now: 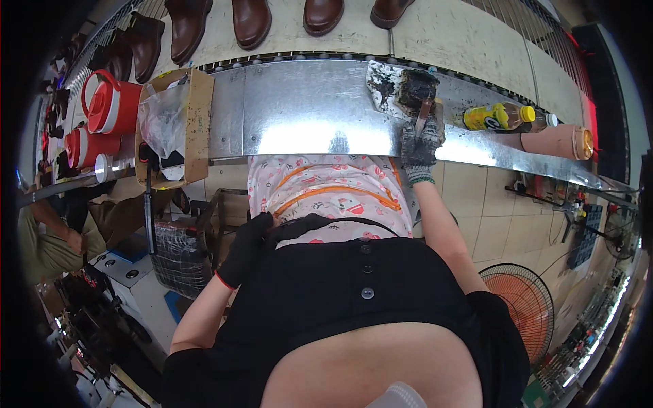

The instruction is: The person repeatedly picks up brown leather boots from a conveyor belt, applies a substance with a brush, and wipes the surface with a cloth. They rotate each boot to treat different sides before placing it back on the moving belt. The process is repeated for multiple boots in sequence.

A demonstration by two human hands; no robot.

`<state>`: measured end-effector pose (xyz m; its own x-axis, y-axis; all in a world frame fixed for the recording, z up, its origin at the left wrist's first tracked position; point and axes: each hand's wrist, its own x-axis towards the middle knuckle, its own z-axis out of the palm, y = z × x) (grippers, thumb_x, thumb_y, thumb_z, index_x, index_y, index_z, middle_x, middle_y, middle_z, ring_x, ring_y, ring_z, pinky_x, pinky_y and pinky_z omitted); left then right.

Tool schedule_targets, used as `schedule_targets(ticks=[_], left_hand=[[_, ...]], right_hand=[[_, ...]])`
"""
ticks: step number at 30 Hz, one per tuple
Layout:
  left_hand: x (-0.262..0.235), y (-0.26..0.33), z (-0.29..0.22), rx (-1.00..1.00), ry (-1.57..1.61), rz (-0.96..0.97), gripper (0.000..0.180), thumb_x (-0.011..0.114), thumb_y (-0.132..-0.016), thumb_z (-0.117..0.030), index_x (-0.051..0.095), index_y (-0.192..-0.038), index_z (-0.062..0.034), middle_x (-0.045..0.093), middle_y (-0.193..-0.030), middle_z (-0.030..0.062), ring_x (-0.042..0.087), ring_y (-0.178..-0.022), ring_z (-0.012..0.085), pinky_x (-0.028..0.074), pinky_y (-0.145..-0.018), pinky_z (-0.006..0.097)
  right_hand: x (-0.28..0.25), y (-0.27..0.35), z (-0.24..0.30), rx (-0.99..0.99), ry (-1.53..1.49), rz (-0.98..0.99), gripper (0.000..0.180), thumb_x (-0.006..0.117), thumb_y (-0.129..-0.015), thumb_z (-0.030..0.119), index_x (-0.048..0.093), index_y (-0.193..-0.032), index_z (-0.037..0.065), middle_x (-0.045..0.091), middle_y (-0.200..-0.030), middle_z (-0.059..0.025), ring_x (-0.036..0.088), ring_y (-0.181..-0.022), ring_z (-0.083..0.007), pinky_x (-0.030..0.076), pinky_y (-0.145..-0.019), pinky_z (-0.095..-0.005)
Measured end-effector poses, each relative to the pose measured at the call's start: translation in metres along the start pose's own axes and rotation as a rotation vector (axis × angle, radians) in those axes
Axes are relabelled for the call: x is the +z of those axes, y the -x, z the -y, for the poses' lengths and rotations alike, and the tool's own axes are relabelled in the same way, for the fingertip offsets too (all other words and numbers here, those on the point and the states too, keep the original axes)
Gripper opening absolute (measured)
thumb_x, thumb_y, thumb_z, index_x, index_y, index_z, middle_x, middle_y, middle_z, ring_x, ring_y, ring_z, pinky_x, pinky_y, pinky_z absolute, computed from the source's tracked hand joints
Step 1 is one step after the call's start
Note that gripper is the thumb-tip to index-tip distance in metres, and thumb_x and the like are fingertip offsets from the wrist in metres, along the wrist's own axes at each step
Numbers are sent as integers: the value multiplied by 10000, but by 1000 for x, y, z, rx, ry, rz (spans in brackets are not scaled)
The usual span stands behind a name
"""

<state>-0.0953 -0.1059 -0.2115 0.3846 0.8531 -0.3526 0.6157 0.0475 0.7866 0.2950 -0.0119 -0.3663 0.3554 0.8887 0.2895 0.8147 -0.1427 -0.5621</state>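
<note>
My right hand (pixel 422 144), in a soiled grey knit glove, is closed around a tool with a flat brown handle (pixel 423 114); its working end is hard to make out. The tool meets a black-caked block or tub (pixel 417 87), whose kind I cannot tell. Under that lies a white sheet (pixel 382 85) smeared with black. Down at my lap, my left hand (pixel 272 238) wears a black glove, its fingers stretched out over a pink patterned apron (pixel 333 187) with orange trim. A thin black cord (pixel 364 221) runs across the cloth beside the fingertips.
Brown leather boots (pixel 253 24) stand along the slatted conveyor beyond the metal ledge (pixel 299 102). At left are a cardboard box (pixel 197 102) and red jugs (pixel 112 102). Bottles (pixel 496 116) and a pinkish cylinder (pixel 554 143) lie at right. A floor fan (pixel 520 306) stands lower right.
</note>
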Motion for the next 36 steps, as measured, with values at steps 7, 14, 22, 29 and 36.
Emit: schedule_targets(ticks=[7, 14, 22, 29, 36], left_hand=[[-29, -7, 1, -147, 219, 407, 120, 575, -820, -22, 531, -932, -25, 518, -797, 42, 500, -789, 120, 416, -704, 249], [8, -11, -10, -418, 618, -141, 136, 584, -802, -109, 527, -899, -34, 492, -787, 90, 514, -708, 210, 433, -638, 331], [6, -13, -15, 133, -460, -147, 175, 615, -754, -109, 547, -907, -59, 455, -774, 140, 525, -718, 363, 433, -591, 406], [-11, -23, 20, -104, 178, 187, 217, 688, -755, -144, 592, -921, -45, 536, -825, 50, 536, -716, 147, 436, -633, 278], [-28, -71, -3, -70, 510, 254, 269, 693, -800, -210, 607, -999, -51, 563, -882, 7, 528, -815, 81, 449, -727, 251]], right_hand=[[5, 3, -3, 13, 13, -22, 628, 550, -839, 341, 355, -1306, -29, 514, -1135, -260, 531, -989, -394, 414, -866, -441], [-1, 6, 5, 108, -27, 33, 558, 522, -868, 360, 436, -1241, -46, 470, -1233, -248, 467, -1118, -393, 382, -949, -420], [2, 8, 0, 43, -14, 64, 590, 539, -866, 309, 347, -1343, 18, 469, -1218, -275, 487, -1082, -415, 398, -928, -430], [-4, 47, 23, 406, -295, 243, 312, 551, -883, 264, 536, -1087, 28, 619, -898, -128, 610, -769, -202, 505, -654, -346], [-31, 39, 65, 307, -180, 387, 357, 585, -840, 264, 540, -1143, 80, 536, -974, -196, 550, -909, -350, 448, -791, -427]])
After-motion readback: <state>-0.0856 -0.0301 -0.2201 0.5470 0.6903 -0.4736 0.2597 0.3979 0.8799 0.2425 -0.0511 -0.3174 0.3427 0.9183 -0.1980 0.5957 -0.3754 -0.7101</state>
